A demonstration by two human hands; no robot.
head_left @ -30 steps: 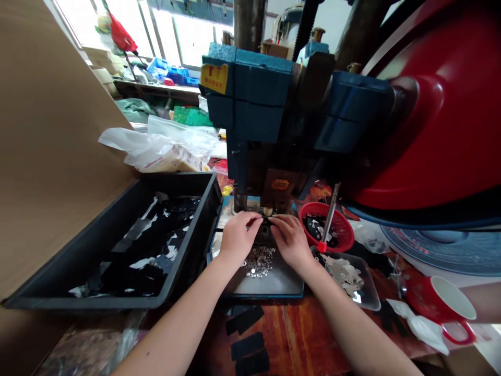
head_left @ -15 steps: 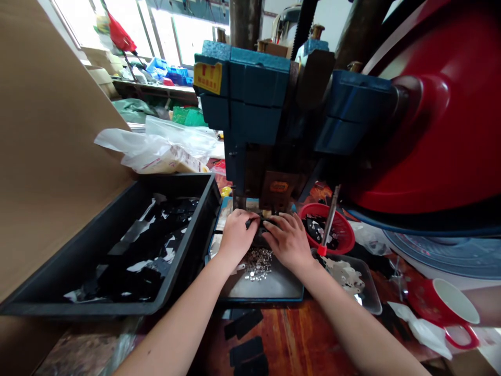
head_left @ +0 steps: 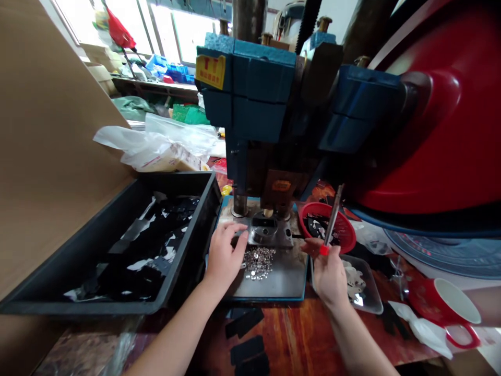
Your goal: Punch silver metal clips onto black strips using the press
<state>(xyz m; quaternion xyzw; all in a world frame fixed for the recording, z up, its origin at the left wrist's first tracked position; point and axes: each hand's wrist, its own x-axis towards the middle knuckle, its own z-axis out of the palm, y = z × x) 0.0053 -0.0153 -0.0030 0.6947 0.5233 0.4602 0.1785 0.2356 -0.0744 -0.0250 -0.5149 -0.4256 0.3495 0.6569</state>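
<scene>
My left hand [head_left: 226, 251] is at the left edge of the metal die plate [head_left: 287, 239], thumb and fingers curved toward each other; whatever lies between them is too small to make out. A round metal die [head_left: 264, 230] is in view on the plate, under the blue press [head_left: 254, 78]. Small shiny metal pieces [head_left: 259, 262] lie in a pile on the press base, right of my left hand. My right hand [head_left: 327, 271] is around the red lower end of a thin metal lever [head_left: 334, 216], beside the red basket.
A black tray [head_left: 213, 209] with dark and pale pieces stands left. The red basket [head_left: 350, 232] and a clear tray [head_left: 378, 297] of pale pieces are right. Black strips [head_left: 248, 350] lie in front. A red mug [head_left: 434, 303] stands far right, near another person's arm [head_left: 485, 305].
Both hands have parted from the die area, uncovering the die. My left hand moved left and slightly nearer; my right hand moved right and took hold of the lever's red end.
</scene>
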